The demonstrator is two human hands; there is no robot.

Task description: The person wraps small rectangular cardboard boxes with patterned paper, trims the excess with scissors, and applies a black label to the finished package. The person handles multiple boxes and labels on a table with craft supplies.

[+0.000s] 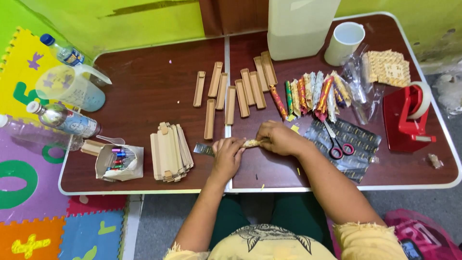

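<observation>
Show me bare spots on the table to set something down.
Bare: the table top between the measuring jug and the loose cardboard trays; also the front right strip below the scissors, left of the tape dispenser. Crowded: the wrapped rolls and mug at back right, and around both hands.

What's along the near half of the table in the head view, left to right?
Box of small coloured items → stack of flat cardboard pieces → left hand → patterned roll held between both hands → right hand → red-handled scissors → red tape dispenser.
</observation>
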